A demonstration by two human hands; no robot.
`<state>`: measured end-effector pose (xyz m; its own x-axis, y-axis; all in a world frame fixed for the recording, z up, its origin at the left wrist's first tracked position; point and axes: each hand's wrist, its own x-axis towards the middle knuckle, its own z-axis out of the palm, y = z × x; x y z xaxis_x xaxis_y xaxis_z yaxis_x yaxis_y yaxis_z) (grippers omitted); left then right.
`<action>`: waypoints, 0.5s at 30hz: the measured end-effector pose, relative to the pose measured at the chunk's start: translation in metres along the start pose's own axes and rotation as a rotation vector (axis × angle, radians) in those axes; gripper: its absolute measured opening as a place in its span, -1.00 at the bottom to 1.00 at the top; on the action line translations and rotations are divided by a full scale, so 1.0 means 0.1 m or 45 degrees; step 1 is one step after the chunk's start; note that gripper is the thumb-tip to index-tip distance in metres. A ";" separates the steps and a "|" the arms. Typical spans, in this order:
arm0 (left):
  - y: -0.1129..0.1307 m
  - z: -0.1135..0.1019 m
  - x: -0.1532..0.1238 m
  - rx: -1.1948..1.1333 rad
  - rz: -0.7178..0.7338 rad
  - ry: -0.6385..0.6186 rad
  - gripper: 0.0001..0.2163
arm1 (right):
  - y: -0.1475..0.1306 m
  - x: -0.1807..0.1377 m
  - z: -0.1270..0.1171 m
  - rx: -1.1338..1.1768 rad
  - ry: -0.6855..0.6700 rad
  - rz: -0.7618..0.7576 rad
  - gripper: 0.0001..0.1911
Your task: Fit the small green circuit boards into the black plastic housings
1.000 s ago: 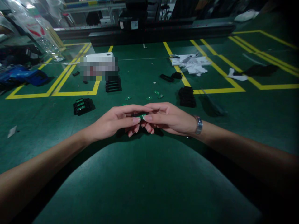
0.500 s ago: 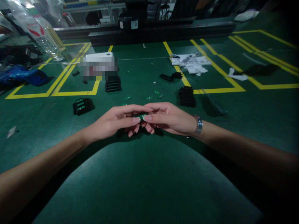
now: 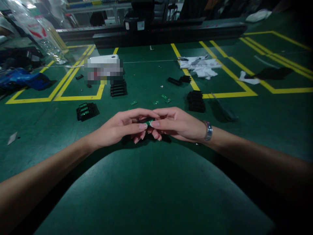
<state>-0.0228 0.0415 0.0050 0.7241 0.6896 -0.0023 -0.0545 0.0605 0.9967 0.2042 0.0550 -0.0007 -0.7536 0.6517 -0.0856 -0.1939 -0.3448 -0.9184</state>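
Note:
My left hand (image 3: 126, 126) and my right hand (image 3: 171, 122) meet above the green table, both closed on a small green circuit board (image 3: 150, 123). The thumbs press on it from either side, and a dark edge, perhaps a black plastic holder, shows behind it under the fingers. Most of the held piece is hidden. Just beyond my hands lie several loose circuit boards (image 3: 156, 102). To the left sits a group of black holders fitted with green boards (image 3: 85, 111). A stack of black plastic holders (image 3: 196, 101) stands to the right.
Another black stack (image 3: 118, 88) lies by a white box (image 3: 104, 60). Crumpled white paper (image 3: 201, 66) rests farther right, near black pieces (image 3: 174, 81). A clear plastic bottle (image 3: 46, 36) and a blue tool (image 3: 26, 78) are at left. A dark rail (image 3: 168, 35) crosses the back.
Both hands stay in nearly the same place, still gripping the board. Only the fingers and thumbs have shifted very slightly.

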 end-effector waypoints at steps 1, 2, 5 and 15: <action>0.00 0.00 0.00 0.000 0.000 -0.002 -0.65 | 0.00 0.00 0.00 -0.001 -0.002 0.000 -0.79; 0.00 0.00 0.00 -0.002 0.001 -0.003 -0.65 | 0.00 0.00 0.00 -0.001 -0.003 -0.001 -0.80; 0.00 0.00 0.00 -0.008 0.005 0.001 -0.65 | 0.00 0.00 0.01 0.011 -0.007 -0.018 -0.84; -0.01 0.01 0.00 -0.029 0.001 -0.012 -0.64 | 0.02 -0.01 0.00 0.030 0.012 -0.013 -0.81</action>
<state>-0.0222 0.0409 0.0045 0.7306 0.6828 -0.0010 -0.0703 0.0766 0.9946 0.2045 0.0540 -0.0028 -0.7454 0.6618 -0.0798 -0.2166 -0.3536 -0.9100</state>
